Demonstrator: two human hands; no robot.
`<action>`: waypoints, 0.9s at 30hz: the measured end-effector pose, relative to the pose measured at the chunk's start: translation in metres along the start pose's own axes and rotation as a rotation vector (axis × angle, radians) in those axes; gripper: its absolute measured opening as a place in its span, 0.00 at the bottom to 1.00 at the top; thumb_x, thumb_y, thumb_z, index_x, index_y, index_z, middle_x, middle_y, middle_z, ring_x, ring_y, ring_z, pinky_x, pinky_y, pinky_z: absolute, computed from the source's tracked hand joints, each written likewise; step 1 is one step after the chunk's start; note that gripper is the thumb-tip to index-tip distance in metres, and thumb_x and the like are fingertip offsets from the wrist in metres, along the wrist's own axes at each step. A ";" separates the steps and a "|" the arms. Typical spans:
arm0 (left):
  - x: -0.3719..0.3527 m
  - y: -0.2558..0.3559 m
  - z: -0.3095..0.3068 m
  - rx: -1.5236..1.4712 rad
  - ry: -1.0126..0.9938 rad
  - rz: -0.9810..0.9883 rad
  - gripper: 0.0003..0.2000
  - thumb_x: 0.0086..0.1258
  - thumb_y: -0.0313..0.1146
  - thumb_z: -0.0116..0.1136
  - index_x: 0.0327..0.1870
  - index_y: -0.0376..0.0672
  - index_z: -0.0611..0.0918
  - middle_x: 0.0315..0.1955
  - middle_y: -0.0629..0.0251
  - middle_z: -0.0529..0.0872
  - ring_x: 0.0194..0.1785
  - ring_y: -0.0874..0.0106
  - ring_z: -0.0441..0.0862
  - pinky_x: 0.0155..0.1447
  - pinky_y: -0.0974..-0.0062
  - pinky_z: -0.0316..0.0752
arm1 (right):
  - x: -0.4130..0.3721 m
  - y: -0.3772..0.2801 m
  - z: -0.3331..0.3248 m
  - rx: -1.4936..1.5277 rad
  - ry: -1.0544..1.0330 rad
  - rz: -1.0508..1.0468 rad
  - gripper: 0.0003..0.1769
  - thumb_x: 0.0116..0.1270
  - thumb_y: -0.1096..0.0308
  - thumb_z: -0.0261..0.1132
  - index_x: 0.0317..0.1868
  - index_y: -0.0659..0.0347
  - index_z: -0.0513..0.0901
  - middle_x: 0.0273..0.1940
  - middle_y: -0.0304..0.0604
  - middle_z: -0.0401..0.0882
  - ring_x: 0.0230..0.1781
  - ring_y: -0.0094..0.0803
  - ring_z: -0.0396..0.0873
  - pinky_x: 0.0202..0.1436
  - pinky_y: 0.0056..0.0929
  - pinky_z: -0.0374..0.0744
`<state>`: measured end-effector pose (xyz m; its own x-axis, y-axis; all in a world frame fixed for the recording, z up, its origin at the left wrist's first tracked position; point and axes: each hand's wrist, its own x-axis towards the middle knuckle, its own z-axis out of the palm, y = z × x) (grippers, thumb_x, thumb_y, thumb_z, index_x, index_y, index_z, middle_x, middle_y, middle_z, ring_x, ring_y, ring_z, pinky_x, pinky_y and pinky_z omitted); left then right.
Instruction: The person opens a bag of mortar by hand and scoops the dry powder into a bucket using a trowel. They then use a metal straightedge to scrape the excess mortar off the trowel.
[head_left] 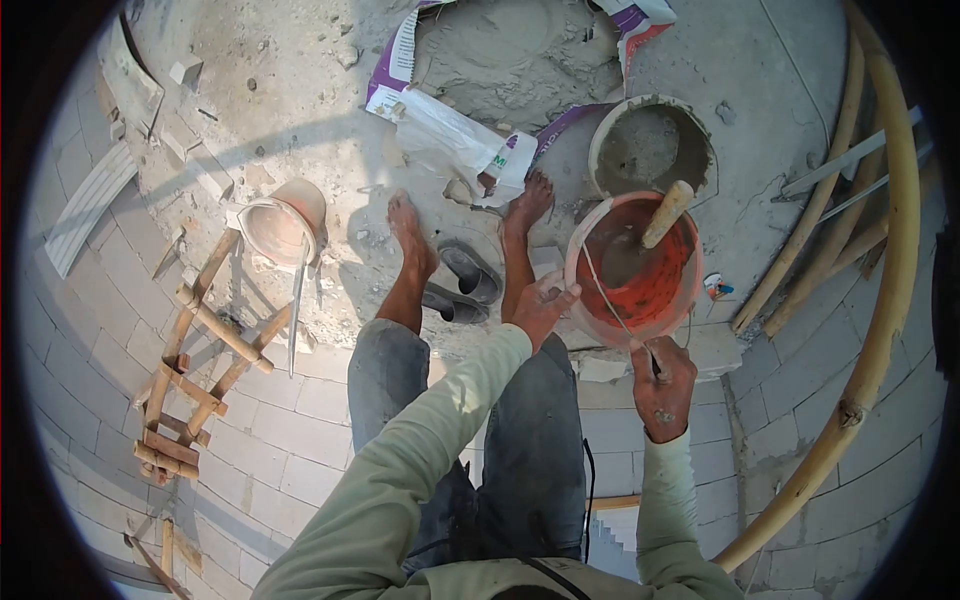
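A red-orange bucket (675,300) with grey residue inside stands in front of me on the right, and a wooden handle (667,214) sticks up out of it. My left hand (546,304) is closed at the bucket's left rim, near the thin wire handle. Just below the near rim, my right hand (663,386) has its fingers curled; what they hold, if anything, is too small to make out. Behind the red bucket stands a pale bucket (690,122) holding grey material. Wet grey mortar (515,55) lies in an opened bag (440,125).
Grey slippers (470,274) lie between my bare feet. To the left are a whitish bucket (283,225) and a wooden ladder-like frame (190,370). Bamboo poles (885,270) curve along the right side. Small rubble lies at the upper left.
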<state>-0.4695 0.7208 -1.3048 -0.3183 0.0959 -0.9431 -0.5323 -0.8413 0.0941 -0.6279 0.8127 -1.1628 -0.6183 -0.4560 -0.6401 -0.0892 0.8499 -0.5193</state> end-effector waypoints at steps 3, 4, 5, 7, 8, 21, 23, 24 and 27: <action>-0.001 -0.001 -0.016 0.043 -0.048 0.073 0.24 0.70 0.41 0.60 0.63 0.41 0.72 0.44 0.63 0.83 0.45 0.75 0.80 0.47 0.74 0.79 | -0.018 -0.007 0.004 0.007 0.005 -0.053 0.05 0.59 0.77 0.66 0.31 0.68 0.77 0.25 0.50 0.75 0.27 0.48 0.73 0.34 0.40 0.70; -0.003 -0.001 -0.023 0.067 -0.071 0.105 0.24 0.70 0.40 0.60 0.65 0.42 0.71 0.49 0.62 0.82 0.48 0.74 0.81 0.51 0.71 0.81 | -0.023 -0.010 0.007 0.014 0.000 -0.060 0.04 0.59 0.78 0.66 0.32 0.68 0.78 0.25 0.50 0.75 0.27 0.49 0.73 0.35 0.40 0.70; -0.008 0.004 -0.029 0.067 -0.054 0.121 0.24 0.70 0.40 0.60 0.65 0.42 0.71 0.49 0.62 0.82 0.48 0.74 0.81 0.51 0.71 0.81 | -0.026 -0.016 0.009 0.024 -0.007 -0.080 0.04 0.59 0.78 0.66 0.32 0.68 0.78 0.25 0.50 0.75 0.27 0.49 0.73 0.35 0.40 0.70; -0.019 0.015 -0.039 0.090 -0.064 0.202 0.24 0.71 0.39 0.59 0.65 0.42 0.71 0.49 0.63 0.82 0.49 0.75 0.81 0.52 0.73 0.80 | -0.030 -0.032 0.014 0.022 -0.057 -0.131 0.03 0.59 0.79 0.65 0.31 0.68 0.78 0.26 0.51 0.74 0.27 0.49 0.73 0.35 0.41 0.70; -0.023 0.019 -0.048 0.094 -0.054 0.214 0.24 0.71 0.39 0.59 0.65 0.42 0.71 0.49 0.63 0.82 0.49 0.75 0.81 0.52 0.73 0.80 | -0.031 -0.039 0.021 0.043 -0.023 -0.198 0.03 0.59 0.79 0.65 0.31 0.68 0.78 0.25 0.49 0.74 0.27 0.46 0.73 0.34 0.40 0.69; -0.107 0.062 -0.173 -0.438 0.592 0.360 0.30 0.71 0.47 0.56 0.68 0.41 0.65 0.55 0.56 0.78 0.58 0.66 0.76 0.60 0.66 0.71 | 0.020 -0.189 0.112 0.242 -0.222 -0.356 0.05 0.62 0.76 0.63 0.35 0.70 0.78 0.27 0.54 0.75 0.28 0.52 0.75 0.34 0.43 0.72; -0.112 0.064 -0.189 -0.475 0.640 0.328 0.29 0.73 0.45 0.53 0.69 0.38 0.65 0.61 0.51 0.72 0.61 0.60 0.74 0.60 0.63 0.71 | 0.036 -0.224 0.136 0.269 -0.274 -0.323 0.05 0.63 0.75 0.61 0.35 0.71 0.78 0.29 0.58 0.76 0.30 0.57 0.75 0.36 0.45 0.73; -0.112 0.062 -0.197 -0.487 0.713 0.386 0.28 0.73 0.45 0.53 0.68 0.38 0.65 0.61 0.51 0.72 0.61 0.61 0.73 0.61 0.62 0.71 | 0.043 -0.238 0.154 0.346 -0.266 -0.360 0.06 0.63 0.75 0.60 0.35 0.71 0.78 0.30 0.59 0.76 0.30 0.58 0.75 0.36 0.45 0.73; -0.116 0.075 -0.219 -0.545 0.824 0.482 0.28 0.72 0.45 0.54 0.68 0.38 0.66 0.59 0.54 0.72 0.61 0.64 0.72 0.63 0.60 0.69 | 0.069 -0.275 0.195 0.415 -0.316 -0.379 0.07 0.64 0.74 0.58 0.35 0.71 0.78 0.31 0.60 0.77 0.30 0.58 0.75 0.36 0.44 0.73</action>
<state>-0.3005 0.5298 -1.2582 0.3295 -0.5199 -0.7881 -0.0104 -0.8367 0.5476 -0.4940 0.4960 -1.1746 -0.3378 -0.8141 -0.4724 0.0927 0.4707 -0.8774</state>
